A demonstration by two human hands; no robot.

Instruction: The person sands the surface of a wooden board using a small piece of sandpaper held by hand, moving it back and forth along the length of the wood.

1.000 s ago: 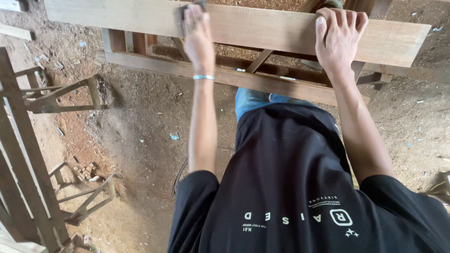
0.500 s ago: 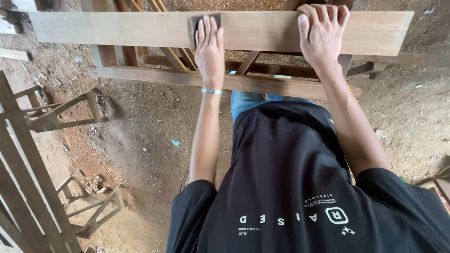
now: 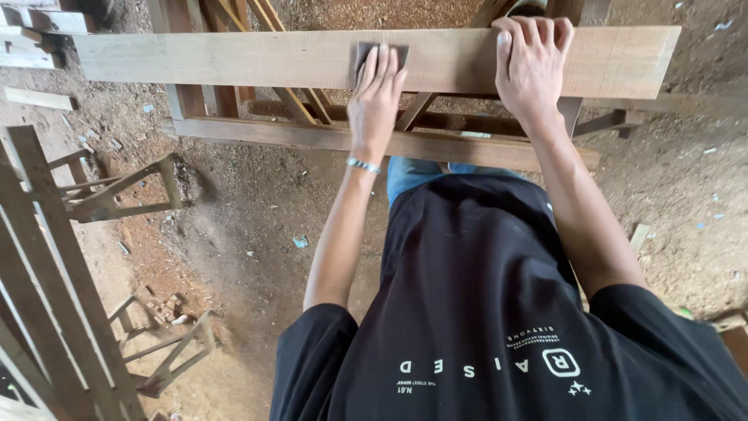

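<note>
A long wooden board is seen lying across the upper part of the frame, resting on a wooden frame stand that serves as the worktop. A small dark sanding pad is pressed flat against the board near the upper centre, under the left hand, whose fingers are laid out straight and close together on top of it. The right hand is spread flat on the board toward the upper right, fingertips curled over the far edge, so that the board is steadied rather than gripped.

The sanding is judged to be under way, not finished: the pad is placed near the middle of the board, and no clear difference in surface can be made out between the stretches to either side. How much has been smoothed cannot be told. Wooden chair-like frames are seen on the dirt floor at the left.
</note>
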